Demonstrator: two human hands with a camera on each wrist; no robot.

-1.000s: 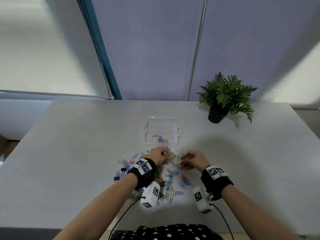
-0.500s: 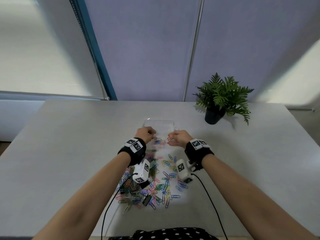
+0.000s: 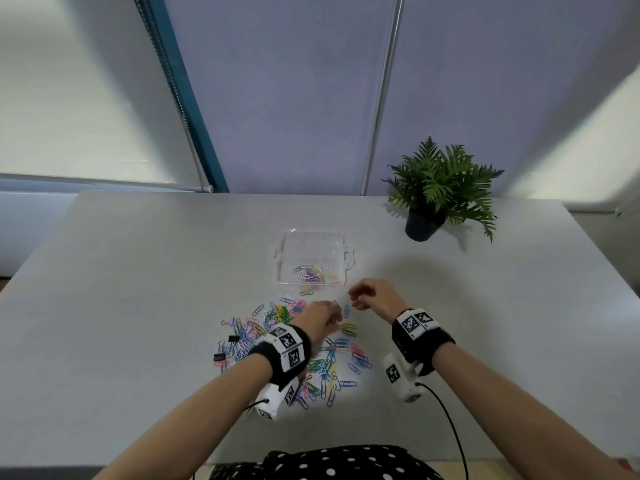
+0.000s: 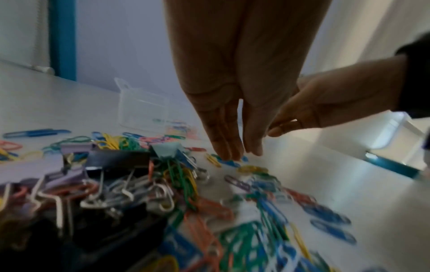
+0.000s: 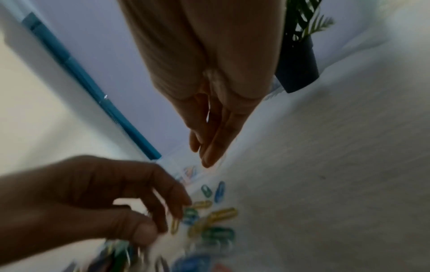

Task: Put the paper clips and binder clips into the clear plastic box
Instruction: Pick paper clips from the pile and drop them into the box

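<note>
The clear plastic box [image 3: 313,244] stands open mid-table with several coloured paper clips in its near part. Before it lies a spread of coloured paper clips [image 3: 325,368], with black binder clips [image 3: 219,357] at its left edge. In the left wrist view, black, lilac and teal binder clips [image 4: 116,160] sit close up. My left hand [image 3: 334,318] reaches down, straight fingertips [image 4: 229,155] touching clips near the far edge of the spread. My right hand [image 3: 356,301] hovers just right of it, near the box's front right corner, fingers relaxed and holding nothing [image 5: 204,158].
A small potted fern [image 3: 438,192] in a dark pot stands at the back right of the grey table [image 3: 138,306]. Wall panels and a window blind rise behind the table's far edge. Camera cables trail from both wrists toward the near edge.
Half a second ago both hands were over the box. Both have drawn back toward me, and the left has come down onto the clips while the right stays raised.
</note>
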